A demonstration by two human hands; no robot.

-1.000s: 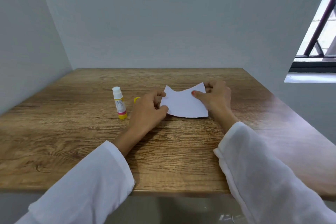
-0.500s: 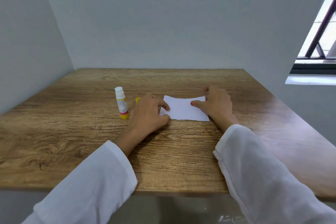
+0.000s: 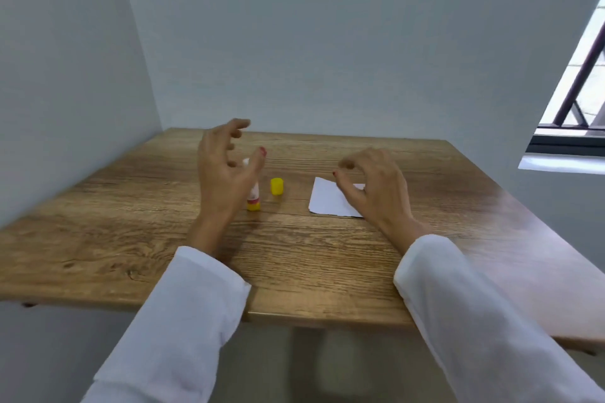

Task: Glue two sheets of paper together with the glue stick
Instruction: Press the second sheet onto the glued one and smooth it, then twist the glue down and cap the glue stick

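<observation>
Now Both Hands Hover Free Over the Wood

Broadly, pale grey walls (image 3: pixel 327 42) fill the upper view, meeting in a corner at the far left of a wooden surface (image 3: pixel 294 255). At the right edge a window (image 3: pixel 582 91) shows dark bars and a white sill.

Two white sleeves (image 3: pixel 183 321) reach forward from the bottom of the view. The left hand (image 3: pixel 226 170) is raised above the surface, fingers spread and loosely curved, thumb pointing right, holding nothing. It stands in front of the glue stick and hides much of it. The right hand (image 3: pixel 373 186) hangs low over the paper, fingers loosely curled downward, gripping nothing; whether any fingertip touches the sheet cannot be told.

The paper (image 3: pixel 327 199) lies flat right of centre, white, its right part hidden by the right hand. Whether it is one sheet or two stacked cannot be told.

The glue stick (image 3: pixel 254 199) stands upright left of centre, uncapped, with a yellow base and a pale body. Its yellow cap (image 3: pixel 277 186) stands apart just to its right, between the stick and the paper.
</observation>
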